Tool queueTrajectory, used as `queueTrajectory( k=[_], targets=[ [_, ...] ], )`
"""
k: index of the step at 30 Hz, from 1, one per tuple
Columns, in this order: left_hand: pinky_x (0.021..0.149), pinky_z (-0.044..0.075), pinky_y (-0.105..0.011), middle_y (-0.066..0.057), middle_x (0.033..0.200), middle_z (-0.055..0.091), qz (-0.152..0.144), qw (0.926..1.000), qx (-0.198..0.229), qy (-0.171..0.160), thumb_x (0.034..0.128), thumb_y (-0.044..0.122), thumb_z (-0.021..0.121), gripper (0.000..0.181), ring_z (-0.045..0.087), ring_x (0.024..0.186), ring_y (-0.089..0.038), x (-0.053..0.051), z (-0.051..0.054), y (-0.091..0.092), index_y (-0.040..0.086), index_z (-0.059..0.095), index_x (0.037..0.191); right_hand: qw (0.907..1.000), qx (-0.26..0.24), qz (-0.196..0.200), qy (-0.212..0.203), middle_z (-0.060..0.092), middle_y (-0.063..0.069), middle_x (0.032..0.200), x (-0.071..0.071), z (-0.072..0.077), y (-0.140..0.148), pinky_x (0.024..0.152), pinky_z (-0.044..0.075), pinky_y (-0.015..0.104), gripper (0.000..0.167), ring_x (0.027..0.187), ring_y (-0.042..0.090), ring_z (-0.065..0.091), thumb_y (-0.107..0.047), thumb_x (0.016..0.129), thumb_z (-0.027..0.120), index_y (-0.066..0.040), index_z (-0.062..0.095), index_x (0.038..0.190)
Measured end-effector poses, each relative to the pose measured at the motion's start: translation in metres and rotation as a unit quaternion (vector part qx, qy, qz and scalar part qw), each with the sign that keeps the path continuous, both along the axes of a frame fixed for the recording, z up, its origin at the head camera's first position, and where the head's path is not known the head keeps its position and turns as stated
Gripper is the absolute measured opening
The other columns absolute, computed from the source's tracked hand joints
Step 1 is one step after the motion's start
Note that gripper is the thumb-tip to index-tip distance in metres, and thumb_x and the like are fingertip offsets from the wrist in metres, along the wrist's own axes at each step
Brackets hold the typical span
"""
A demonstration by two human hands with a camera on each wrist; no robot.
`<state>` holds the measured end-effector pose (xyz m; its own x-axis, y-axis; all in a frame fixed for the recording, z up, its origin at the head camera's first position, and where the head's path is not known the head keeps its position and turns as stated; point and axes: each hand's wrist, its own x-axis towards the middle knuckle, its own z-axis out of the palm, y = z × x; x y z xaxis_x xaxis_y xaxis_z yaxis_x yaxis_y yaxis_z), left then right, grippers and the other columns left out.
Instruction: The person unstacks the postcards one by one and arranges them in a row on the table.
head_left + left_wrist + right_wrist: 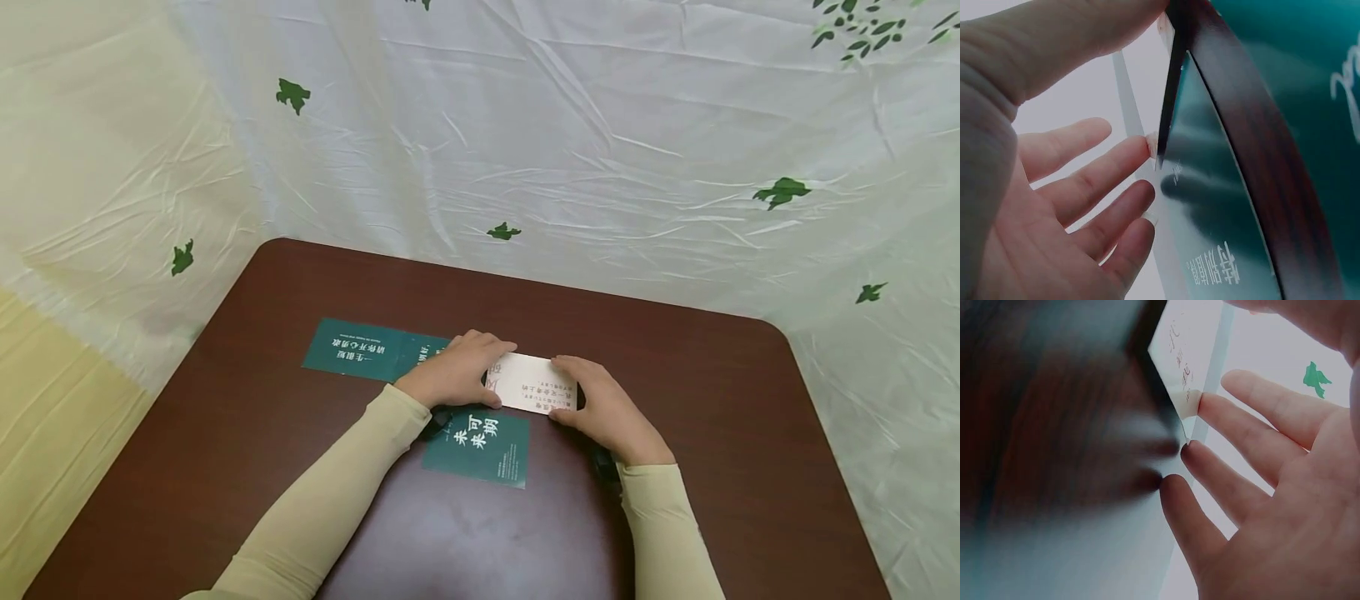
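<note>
Both hands hold a white card [534, 383] with printed characters by its two short ends, just over the table. My left hand [459, 372] pinches its left end between thumb and fingers; my right hand [606, 408] pinches the right end. In the left wrist view the left hand [1079, 206] has its fingertips at the card's edge, above a green card [1210, 206]. The right wrist view has the right hand [1272, 469] with fingertips at the edge of the white card [1188, 356].
On the brown table [720, 400] a green card [354, 348] lies at the left, with another green card [423, 348] beside it, partly under the left hand. A third green card [480, 450] lies nearer the body. White cloth [570, 150] with green leaf shapes hangs behind.
</note>
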<state>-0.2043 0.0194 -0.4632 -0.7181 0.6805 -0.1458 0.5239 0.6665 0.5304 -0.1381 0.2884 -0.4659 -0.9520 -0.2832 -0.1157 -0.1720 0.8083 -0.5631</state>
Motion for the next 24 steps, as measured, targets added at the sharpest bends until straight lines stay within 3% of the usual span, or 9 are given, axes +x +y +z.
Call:
queueTrajectory(
  k=[9,24],
  targets=[
    [0.129,0.032,-0.047,-0.003,0.162,0.053,0.003,1.0,-0.003,0.005,0.0909,0.04,0.088,0.09,0.043,0.152,-0.027,-0.0024,-0.0046,-0.0027,0.017,0.044,0.166,0.9999,-0.001,0.008,0.007,0.051,0.02,0.163,0.0002,-0.0011,-0.002,0.127,0.034,0.062,0.076,0.155,0.044,0.042,-0.013,0.092,0.086,-0.002,0.051,0.158],
    [0.127,0.033,-0.048,-0.003,0.164,0.051,0.008,0.9999,-0.013,0.003,0.0918,0.041,0.087,0.089,0.043,0.151,-0.027,-0.0001,-0.0031,-0.0026,0.016,0.045,0.166,0.9998,0.014,0.013,0.0,0.045,0.02,0.168,0.001,-0.0003,-0.0024,0.128,0.033,0.062,0.074,0.158,0.044,0.036,-0.014,0.095,0.082,-0.002,0.049,0.16]
  ],
)
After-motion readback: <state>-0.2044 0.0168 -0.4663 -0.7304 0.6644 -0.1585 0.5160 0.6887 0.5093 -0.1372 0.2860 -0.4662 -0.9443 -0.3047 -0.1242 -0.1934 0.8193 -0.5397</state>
